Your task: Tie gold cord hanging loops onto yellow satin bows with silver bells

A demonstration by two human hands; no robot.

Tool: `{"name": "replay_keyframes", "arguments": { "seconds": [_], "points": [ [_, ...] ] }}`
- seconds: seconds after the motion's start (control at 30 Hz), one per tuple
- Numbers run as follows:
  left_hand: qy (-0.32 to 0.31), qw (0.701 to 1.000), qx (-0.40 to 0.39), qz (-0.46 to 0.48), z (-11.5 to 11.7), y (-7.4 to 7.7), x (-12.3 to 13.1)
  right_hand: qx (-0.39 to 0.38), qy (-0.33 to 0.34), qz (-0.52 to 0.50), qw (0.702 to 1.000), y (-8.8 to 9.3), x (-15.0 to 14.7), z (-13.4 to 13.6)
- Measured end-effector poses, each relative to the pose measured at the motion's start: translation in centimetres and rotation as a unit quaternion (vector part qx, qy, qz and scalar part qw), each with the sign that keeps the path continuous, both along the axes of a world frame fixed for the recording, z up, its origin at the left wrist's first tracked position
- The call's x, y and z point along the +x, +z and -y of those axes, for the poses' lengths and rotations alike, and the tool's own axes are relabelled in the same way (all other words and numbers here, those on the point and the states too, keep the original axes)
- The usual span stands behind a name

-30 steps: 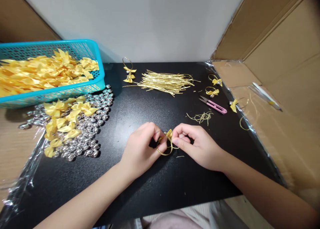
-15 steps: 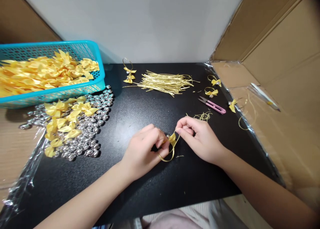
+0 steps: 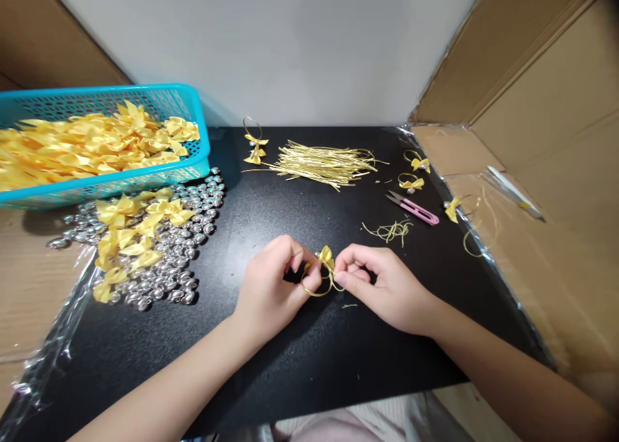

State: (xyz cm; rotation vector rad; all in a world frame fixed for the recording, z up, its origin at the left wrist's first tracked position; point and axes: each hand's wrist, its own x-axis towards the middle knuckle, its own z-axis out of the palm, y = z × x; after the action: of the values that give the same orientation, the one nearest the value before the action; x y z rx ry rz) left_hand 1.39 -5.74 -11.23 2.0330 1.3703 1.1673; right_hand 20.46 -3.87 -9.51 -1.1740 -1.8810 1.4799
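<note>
Between my hands is a yellow ribbon bow (image 3: 325, 256) with a silver bell or bead partly showing at its left side. A gold cord (image 3: 316, 294) is looped below the bow. My left hand (image 3: 278, 278) is closed, its thumb and forefinger pinching the cord loop beside the bow. My right hand (image 3: 380, 284) is closed too, with thumb and forefinger on the cord just right of the bow. The fingers cover part of the cord, so its exact path is hidden.
A blue basket (image 3: 206, 152) of yellow bows stands at the left. Silver beads (image 3: 184, 278) with loose bows (image 3: 145, 236) lie before it. Gold cords (image 3: 324, 165) lie at the back. Pink thread snips (image 3: 416, 210), cord scraps (image 3: 391, 231) and several looped bows (image 3: 411, 183) are at right.
My right hand has moved slightly down and closer to the bow, bringing the cord's end lower. My left hand keeps its pinch. The whole view has shifted a little.
</note>
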Motion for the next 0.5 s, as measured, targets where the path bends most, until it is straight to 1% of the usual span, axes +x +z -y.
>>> {"name": "replay_keyframes", "arguments": {
  "seconds": [0.13, 0.23, 0.3, 0.5],
  "points": [
    [-0.007, 1.0, -0.001, -0.013, -0.05, -0.08, 0.06, -0.038, 0.013, -0.017, 0.999, -0.01, 0.02, 0.22],
    [-0.002, 1.0, -0.001, -0.018, 0.02, -0.18, 0.07, -0.044, 0.019, -0.025, 0.999, 0.18, 0.01, 0.33],
    [0.0, 1.0, -0.006, -0.018, 0.07, -0.25, 0.07, -0.022, 0.031, -0.027, 0.999, 0.31, -0.01, 0.38],
    [0.001, 1.0, -0.017, -0.025, -0.03, -0.54, 0.24, 0.084, 0.064, -0.032, 0.994, 0.45, -0.03, 0.65]
  ]
}}
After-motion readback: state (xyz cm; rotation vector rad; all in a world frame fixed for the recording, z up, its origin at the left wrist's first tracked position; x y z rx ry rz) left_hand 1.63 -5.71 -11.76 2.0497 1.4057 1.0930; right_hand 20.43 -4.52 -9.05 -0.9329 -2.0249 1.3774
